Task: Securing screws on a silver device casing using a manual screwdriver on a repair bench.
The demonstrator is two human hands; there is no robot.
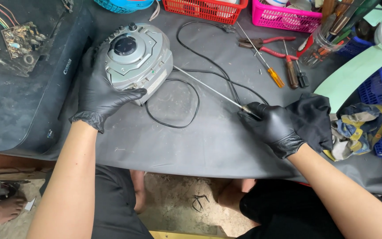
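Grey radio [139, 59] (round, domed), thin antenna [206, 87] extended, hands gripping both

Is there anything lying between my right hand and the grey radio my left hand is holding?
Only the thin metal antenna rod, which the right hand pinches at its tip, and loops of black cord on the grey mat. The left hand grips the radio.

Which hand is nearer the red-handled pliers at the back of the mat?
Right. The right hand grips the thin metal rod below the red-handled pliers; the left hand holds the grey player, further away.
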